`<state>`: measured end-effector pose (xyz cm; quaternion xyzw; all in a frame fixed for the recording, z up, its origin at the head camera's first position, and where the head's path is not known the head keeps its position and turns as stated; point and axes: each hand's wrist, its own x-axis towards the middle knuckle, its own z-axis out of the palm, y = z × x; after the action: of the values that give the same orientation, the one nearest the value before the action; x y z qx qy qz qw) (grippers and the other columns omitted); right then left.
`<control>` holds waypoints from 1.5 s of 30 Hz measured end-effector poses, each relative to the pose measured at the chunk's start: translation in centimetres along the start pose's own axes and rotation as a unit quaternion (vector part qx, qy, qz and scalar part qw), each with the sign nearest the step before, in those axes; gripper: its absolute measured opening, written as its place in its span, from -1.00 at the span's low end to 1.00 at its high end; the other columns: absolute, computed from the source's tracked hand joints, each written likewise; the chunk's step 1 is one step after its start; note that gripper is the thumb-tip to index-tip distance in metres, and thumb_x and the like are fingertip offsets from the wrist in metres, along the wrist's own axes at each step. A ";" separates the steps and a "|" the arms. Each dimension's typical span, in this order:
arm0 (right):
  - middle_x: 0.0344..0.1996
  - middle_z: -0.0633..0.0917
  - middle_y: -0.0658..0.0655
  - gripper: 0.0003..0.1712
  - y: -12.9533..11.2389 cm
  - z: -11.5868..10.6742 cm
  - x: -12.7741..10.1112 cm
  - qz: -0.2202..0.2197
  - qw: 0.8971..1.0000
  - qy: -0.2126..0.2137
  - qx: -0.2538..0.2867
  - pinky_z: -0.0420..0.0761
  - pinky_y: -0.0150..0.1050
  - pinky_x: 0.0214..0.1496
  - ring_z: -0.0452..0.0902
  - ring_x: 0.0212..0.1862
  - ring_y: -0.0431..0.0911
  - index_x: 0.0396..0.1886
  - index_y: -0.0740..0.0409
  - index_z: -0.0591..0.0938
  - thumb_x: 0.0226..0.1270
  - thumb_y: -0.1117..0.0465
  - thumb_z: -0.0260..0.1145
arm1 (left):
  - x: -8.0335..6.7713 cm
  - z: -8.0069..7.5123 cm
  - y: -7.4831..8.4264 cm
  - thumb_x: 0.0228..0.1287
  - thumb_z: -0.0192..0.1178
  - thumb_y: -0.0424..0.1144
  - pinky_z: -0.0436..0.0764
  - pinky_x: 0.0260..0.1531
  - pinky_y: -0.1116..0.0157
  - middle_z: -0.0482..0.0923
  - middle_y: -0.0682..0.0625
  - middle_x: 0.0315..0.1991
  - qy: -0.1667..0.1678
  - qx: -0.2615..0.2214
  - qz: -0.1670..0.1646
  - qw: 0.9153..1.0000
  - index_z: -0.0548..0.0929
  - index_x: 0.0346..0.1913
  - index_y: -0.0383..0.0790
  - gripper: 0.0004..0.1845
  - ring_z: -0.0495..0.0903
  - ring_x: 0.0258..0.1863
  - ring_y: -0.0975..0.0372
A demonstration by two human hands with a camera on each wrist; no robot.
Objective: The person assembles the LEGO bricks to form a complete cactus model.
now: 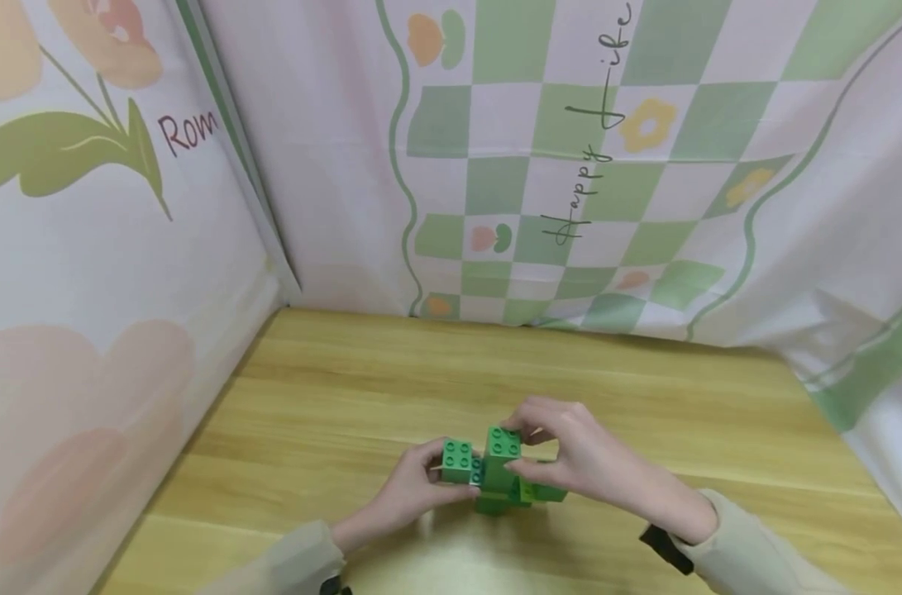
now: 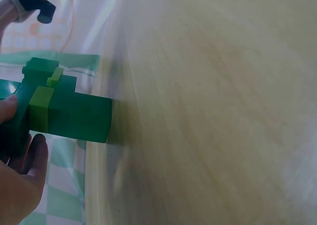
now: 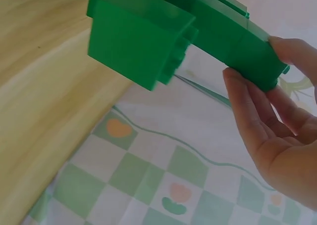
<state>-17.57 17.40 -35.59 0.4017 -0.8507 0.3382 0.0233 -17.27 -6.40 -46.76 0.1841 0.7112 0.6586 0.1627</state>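
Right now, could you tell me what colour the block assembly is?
The block assembly is green, clearest in the head view.

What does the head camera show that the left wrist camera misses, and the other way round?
Only the head view shows both hands, the left hand and right hand, holding the green block build, plus the checked cloth reading "happy life". Only the left wrist view shows the build's light green pieces side-on, and one end touching the wooden table. Both show the build, the left hand, the table and the cloth.
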 end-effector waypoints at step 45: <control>-0.02 0.70 0.22 -0.44 4.9 3.8 -8.1 0.140 0.984 -0.001 0.112 0.76 -0.24 -0.01 0.69 -0.03 -0.13 0.17 0.28 0.51 0.24 0.14 0.43 | -0.4 0.4 -0.1 0.05 0.47 -0.29 0.66 0.10 0.40 0.62 -0.20 0.15 0.003 -0.001 -0.009 1.000 0.58 0.16 -0.25 -0.45 0.67 0.02 0.25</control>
<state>-14.64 22.78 -43.74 0.2792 -0.8553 0.4308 -0.0703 -16.78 -6.25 -46.88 0.1755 0.7126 0.6585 0.1670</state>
